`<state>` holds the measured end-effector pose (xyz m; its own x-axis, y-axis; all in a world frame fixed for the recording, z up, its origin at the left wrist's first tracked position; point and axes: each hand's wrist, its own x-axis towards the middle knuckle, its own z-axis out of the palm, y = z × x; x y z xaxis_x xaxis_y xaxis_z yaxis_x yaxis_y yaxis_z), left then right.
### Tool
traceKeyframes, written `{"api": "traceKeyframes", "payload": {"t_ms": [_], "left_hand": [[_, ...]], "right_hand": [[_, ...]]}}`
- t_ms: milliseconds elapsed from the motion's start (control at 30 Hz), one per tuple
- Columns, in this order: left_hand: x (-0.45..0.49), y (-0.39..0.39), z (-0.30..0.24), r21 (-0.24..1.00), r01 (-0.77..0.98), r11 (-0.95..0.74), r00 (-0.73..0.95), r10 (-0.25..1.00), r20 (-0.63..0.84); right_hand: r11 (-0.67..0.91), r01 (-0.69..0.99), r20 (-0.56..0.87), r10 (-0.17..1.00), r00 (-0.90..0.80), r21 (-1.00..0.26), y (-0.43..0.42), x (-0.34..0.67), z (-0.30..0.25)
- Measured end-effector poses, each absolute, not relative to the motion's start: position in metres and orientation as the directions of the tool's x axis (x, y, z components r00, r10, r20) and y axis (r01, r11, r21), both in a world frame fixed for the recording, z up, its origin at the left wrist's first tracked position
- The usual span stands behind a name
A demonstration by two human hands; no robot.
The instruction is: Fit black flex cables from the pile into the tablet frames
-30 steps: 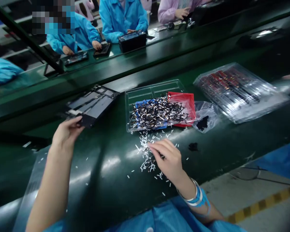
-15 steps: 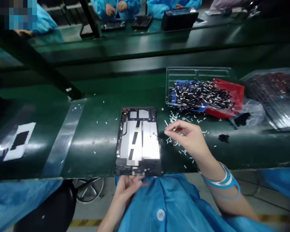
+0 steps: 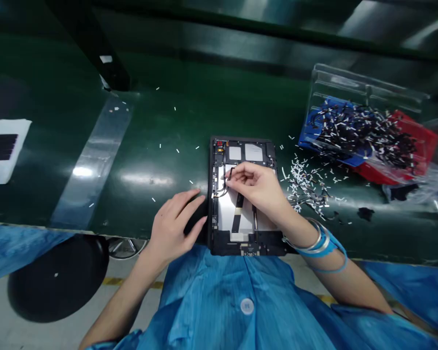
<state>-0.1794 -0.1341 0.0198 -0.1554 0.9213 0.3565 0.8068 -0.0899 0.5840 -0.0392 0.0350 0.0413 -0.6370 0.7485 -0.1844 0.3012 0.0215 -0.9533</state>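
An opened tablet (image 3: 225,218) lies face down near the table's front edge, its pale battery area and black frame exposed. Over its upper left part, my right hand (image 3: 261,189) pinches a thin black cable (image 3: 230,173) between thumb and fingertips. The cable bends down towards connectors along the tablet's left side; the fingers hide part of it. My left hand (image 3: 175,221) rests at the tablet's left edge, fingers spread, holding nothing. Whether its fingertips touch the frame, I cannot tell. A black strip (image 3: 237,214) runs down the battery area below my right hand.
Small white strips (image 3: 302,187) lie scattered right of the tablet. Behind them, a clear plastic tray (image 3: 368,80) holds many short black-and-white cables (image 3: 361,131) over blue and red bins. A green post (image 3: 117,75) stands at back left. White paper with black strips (image 3: 10,160) lies far left.
My right hand has moved left from the scattered pieces onto the tablet and now grips the cable. My left hand has come up from below the table edge to the tablet's left side. The view tilts lower.
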Motion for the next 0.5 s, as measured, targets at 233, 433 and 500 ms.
{"api": "traceKeyframes", "payload": {"t_ms": [233,433,500], "left_hand": [[-0.189,-0.124,0.015,0.366,0.908,-0.206,0.087,0.945,0.314],[-0.186,-0.121,0.016,0.32,0.925,-0.204,0.097,0.942,0.321],[-0.185,-0.12,0.015,0.337,0.921,-0.195,0.078,0.94,0.331]], "right_hand": [[0.197,0.414,-0.174,0.691,-0.702,-0.889,0.045,-0.044,0.045],[0.199,0.422,-0.168,0.709,-0.685,-0.884,0.046,-0.045,0.046],[0.204,0.436,-0.167,0.72,-0.673,-0.876,0.047,-0.044,0.047]]}}
